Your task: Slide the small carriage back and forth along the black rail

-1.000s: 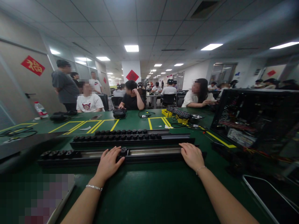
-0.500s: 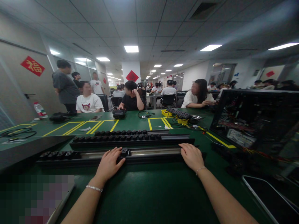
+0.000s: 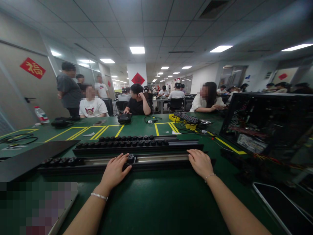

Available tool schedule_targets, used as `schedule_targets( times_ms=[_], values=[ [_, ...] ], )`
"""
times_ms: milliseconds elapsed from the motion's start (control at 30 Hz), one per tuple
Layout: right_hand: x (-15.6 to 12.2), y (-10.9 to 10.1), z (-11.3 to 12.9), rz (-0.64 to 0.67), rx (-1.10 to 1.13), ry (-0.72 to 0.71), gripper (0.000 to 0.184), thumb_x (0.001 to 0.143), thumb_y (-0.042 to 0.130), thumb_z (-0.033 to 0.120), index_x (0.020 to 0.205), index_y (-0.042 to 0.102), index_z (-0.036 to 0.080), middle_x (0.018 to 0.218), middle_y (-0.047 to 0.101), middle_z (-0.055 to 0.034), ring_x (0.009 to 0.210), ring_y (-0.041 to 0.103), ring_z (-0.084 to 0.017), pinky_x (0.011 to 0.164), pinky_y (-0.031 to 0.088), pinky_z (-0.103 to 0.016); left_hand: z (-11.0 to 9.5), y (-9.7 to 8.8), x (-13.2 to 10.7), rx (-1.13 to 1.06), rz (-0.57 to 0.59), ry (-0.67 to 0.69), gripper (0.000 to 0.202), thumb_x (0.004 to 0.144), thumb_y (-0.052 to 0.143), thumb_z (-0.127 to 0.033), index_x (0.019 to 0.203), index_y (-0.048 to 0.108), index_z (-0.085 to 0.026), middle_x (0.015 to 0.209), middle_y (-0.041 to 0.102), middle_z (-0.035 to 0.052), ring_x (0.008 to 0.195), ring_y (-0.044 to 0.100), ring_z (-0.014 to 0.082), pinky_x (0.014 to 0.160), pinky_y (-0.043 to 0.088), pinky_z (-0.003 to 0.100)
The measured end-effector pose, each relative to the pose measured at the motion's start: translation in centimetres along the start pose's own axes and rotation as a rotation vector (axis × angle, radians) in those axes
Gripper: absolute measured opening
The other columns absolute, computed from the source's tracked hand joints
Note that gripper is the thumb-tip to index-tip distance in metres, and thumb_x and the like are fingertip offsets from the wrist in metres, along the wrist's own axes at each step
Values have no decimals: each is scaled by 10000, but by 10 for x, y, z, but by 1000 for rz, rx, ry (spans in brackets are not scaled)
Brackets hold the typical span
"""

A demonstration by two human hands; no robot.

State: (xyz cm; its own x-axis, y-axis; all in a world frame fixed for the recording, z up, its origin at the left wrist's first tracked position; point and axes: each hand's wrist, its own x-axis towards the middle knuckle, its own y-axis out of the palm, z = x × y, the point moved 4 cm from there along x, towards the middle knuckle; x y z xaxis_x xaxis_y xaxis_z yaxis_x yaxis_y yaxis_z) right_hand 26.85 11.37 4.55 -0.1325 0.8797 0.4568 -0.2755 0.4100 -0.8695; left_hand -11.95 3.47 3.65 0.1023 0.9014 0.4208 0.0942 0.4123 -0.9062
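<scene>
A long black rail (image 3: 161,159) with a pale metallic channel lies across the table in front of me. My left hand (image 3: 115,172) rests over its middle, fingers stretched and thumb apart. Right beside those fingertips sits a small black block (image 3: 131,158) in the channel; whether they touch it I cannot tell. My right hand (image 3: 201,164) lies with extended fingers on the rail's right part, holding nothing visible. Several black blocks (image 3: 62,161) fill the left end of this rail. Behind it stand further rails (image 3: 183,147) with rows of similar black blocks.
An open computer case (image 3: 264,124) with loose wires stands at the right, a phone (image 3: 278,205) nearer to me. A dark flat panel (image 3: 31,158) lies left. Beyond are yellow bins (image 3: 191,126), cables (image 3: 152,119), a bottle (image 3: 41,115) and people seated opposite.
Both hands stay in place on the rail. The view has shifted very slightly; a standing person at the back left has moved a little.
</scene>
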Motion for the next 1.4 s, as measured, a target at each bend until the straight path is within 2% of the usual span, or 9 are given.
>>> schedule_targets(
  times_ms=[533,900,1100,1267,1400],
  values=[
    [1,1,-1,-3,-4,-10,394,884,321,327,1131,619,252,1197,614,-27,1162,482,-203,950,356,-382,-11,-1,1,6,2,29,492,845,411,-489,1275,481,-262,1338,522,24,1289,404,225,1044,320,439],
    [0,2,-2,2,-5,-7,419,903,295,379,1153,609,256,1218,601,-32,1172,475,-208,957,355,-400,-16,3,1,-10,15,38,505,852,403,-469,1297,460,-236,1350,509,55,1298,390,234,1054,299,451],
    [-1,0,0,-11,-12,-10,406,891,311,346,1144,617,261,1214,604,-30,1170,480,-206,959,351,-398,-20,0,0,-12,-11,37,513,840,421,-481,1274,478,-214,1344,515,74,1297,388,242,1061,296,455],
    [-4,-1,4,-45,-7,3,397,893,304,336,1113,628,271,1212,607,-28,1171,482,-207,1023,266,-463,-23,3,0,-7,-59,38,553,828,439,-492,1281,471,-175,1331,521,107,1281,410,249,1066,304,443],
    [-5,4,10,-5,33,-49,410,910,283,372,1145,605,276,1256,581,-17,1204,459,-197,1047,227,-474,-26,5,1,14,-31,24,574,830,426,-507,1295,467,-174,1369,484,95,1298,385,260,1080,287,454]
  ],
)
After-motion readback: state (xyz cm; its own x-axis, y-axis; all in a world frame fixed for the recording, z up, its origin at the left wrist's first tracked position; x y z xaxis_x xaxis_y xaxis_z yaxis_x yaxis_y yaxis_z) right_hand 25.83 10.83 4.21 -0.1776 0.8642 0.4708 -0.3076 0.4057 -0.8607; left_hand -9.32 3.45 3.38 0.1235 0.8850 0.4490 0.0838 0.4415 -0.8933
